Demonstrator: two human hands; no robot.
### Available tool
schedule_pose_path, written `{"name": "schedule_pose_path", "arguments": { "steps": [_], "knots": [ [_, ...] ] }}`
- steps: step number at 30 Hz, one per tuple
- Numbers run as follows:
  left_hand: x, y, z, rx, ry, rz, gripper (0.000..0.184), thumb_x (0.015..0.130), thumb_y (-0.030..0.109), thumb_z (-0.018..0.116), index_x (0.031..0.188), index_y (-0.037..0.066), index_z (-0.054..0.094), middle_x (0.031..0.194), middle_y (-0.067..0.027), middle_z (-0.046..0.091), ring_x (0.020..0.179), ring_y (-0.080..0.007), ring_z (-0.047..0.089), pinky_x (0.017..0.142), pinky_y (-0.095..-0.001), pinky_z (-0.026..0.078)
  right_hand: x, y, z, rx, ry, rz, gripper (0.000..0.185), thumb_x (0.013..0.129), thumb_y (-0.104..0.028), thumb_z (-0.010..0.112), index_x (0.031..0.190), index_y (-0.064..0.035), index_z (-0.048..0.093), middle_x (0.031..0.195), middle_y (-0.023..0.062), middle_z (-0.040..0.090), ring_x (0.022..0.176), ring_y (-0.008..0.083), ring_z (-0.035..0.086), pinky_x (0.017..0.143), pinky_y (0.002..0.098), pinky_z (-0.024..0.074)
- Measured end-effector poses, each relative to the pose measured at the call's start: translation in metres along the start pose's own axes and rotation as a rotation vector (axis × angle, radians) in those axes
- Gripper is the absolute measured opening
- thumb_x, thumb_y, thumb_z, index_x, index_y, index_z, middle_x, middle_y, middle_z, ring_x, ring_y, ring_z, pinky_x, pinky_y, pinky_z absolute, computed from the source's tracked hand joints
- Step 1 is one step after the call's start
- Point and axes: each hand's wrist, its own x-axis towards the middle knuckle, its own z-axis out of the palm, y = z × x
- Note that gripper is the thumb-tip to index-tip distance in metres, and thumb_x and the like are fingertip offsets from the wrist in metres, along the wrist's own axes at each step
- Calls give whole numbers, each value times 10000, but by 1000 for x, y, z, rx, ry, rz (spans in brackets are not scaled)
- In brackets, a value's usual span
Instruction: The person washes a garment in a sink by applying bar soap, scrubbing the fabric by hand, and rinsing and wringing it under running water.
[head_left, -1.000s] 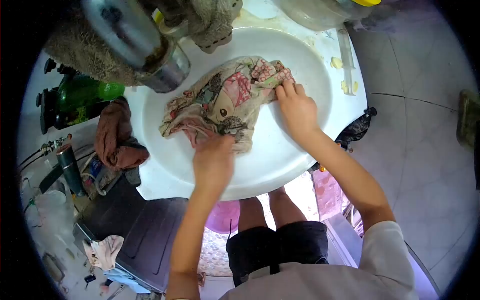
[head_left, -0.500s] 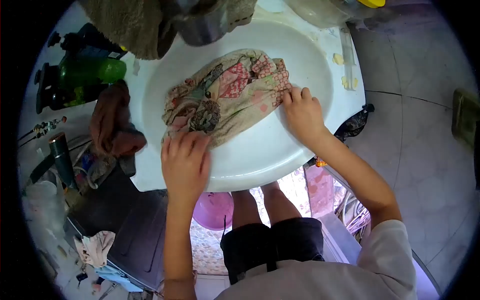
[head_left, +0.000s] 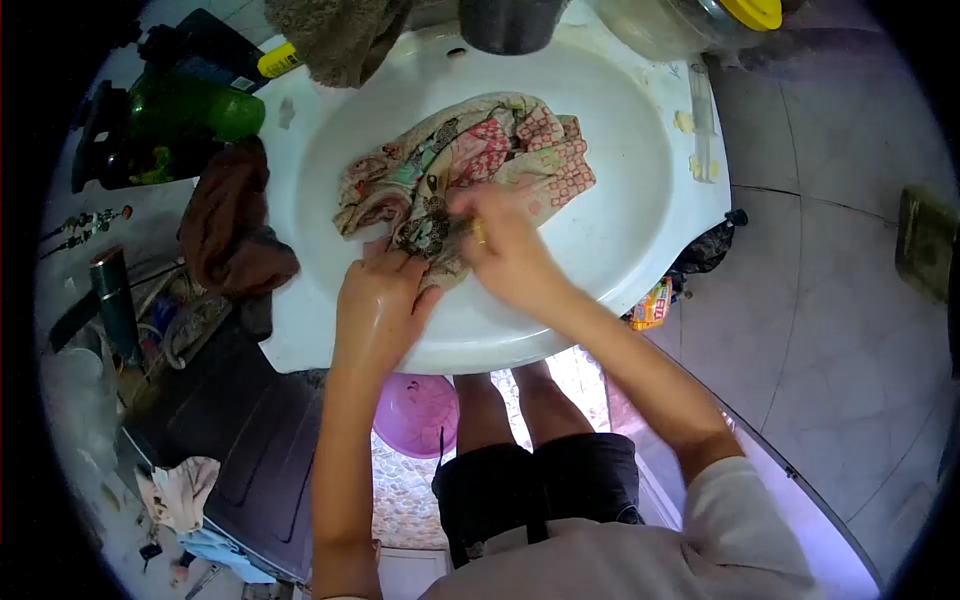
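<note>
One cloth lies bunched in my sink. My left grip touches its near edge; my right grip, blurred, is over its near side. I can't tell whether either is closed.

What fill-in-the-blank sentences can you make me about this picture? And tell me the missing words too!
1. The patterned cloth lies inside a ____ sink.
2. The person's ____ hand is nearer the dark brown cloth.
3. The lid at the top right is ____.
4. The person's shorts are ____.

Missing words: white; left; yellow; black.
</note>
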Motion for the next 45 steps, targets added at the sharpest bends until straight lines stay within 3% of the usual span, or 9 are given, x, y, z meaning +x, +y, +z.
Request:
{"name": "schedule_pose_path", "arguments": {
  "steps": [3,6,11,15,23,27,32,40,45],
  "knots": [
    [-14,5,-1,34,13,26,190,669,151,665,805,30,613,783,-100,569,820,-272,543,674,-384,399,-19,-1,58,-204,-222,-15,497,796,-77,491,1284,-117,410,1357,149,365,1239,357,349,1030,448,254],
    [-16,8,0,100,-22,-27,161,685,128,633,814,33,635,752,-97,573,796,-267,551,680,-374,399,-18,12,49,-311,-261,-48,529,814,-126,481,1329,-175,374,1387,108,343,1270,351,315,1040,465,240],
    [-11,8,-4,1,-69,-65,201,697,116,614,870,21,654,746,-133,602,710,-312,557,670,-384,414,6,47,16,-757,-410,78,463,812,-159,496,1274,-171,460,1295,70,463,1188,300,426,966,425,335],
    [-14,0,6,15,54,-1,114,707,145,588,735,40,622,702,-98,583,712,-266,559,651,-377,394,20,74,-22,-842,-55,-284,381,743,-171,562,1115,-87,563,1072,54,578,975,208,534,795,354,405],
    [-1,-1,18,110,107,-113,148,721,191,581,674,51,579,650,-142,577,581,-342,547,541,-443,414,38,66,6,-998,-198,-280,268,778,-203,525,1020,-101,575,910,49,550,790,224,563,628,351,485],
    [3,-4,17,57,77,-215,180,734,223,567,667,56,579,676,-158,587,586,-352,561,549,-460,431,35,58,-2,-380,-283,-6,280,751,-82,534,1026,-90,586,855,148,597,786,284,589,645,381,482],
    [15,-8,23,107,126,-287,207,724,226,545,622,50,583,623,-138,589,626,-319,589,558,-448,457,-14,10,2,42,-357,-190,238,795,-81,519,1021,-36,576,841,165,599,772,338,575,645,424,464],
    [32,-2,18,137,-56,-458,286,769,288,484,679,49,613,707,-161,615,675,-344,595,601,-456,466,10,19,52,-673,41,69,148,790,-230,536,803,-84,517,674,120,570,613,278,584,488,384,453],
    [20,-6,29,195,82,-338,242,748,255,513,632,62,602,642,-148,600,619,-320,596,546,-437,464,17,72,19,-876,-181,-136,227,809,-273,519,649,-116,555,533,91,563,498,295,576,441,417,445]
  ]
}}
